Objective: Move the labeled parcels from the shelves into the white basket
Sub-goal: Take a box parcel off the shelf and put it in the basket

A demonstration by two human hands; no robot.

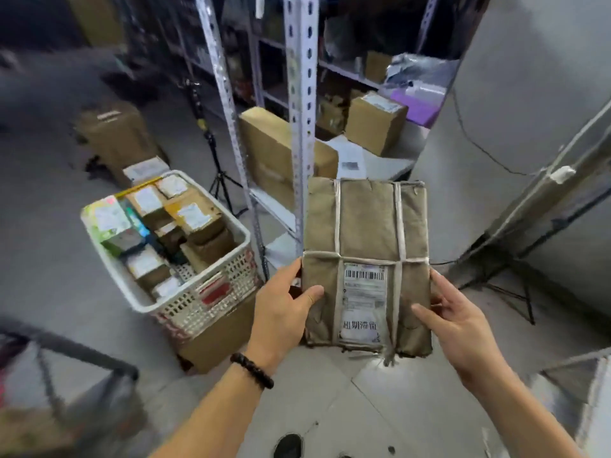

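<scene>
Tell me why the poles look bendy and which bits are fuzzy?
Head view: the wide lens bends the shelf post and the edges; the parcel and its label look sharp in the middle; the corners smear, most at bottom left; the basket is soft; the back is dim.

We see a grey floor [49,259], smooth concrete on the left and pale tile nearest us. On it stands a brown carton [215,338], and the white basket [132,292] rests on top of that carton, not on the floor itself. Farther back on the left another brown box [115,133] sits on the floor, and a black tripod [221,180] stands just beside the metal rack [302,127]. The rack's lower shelf [390,163] carries a long carton [267,150], a labelled box [377,123] and a flat white sheet [350,157] between them. The upper shelf [347,72] holds a small box [375,66] and a crumpled silver bag [420,71].
</scene>
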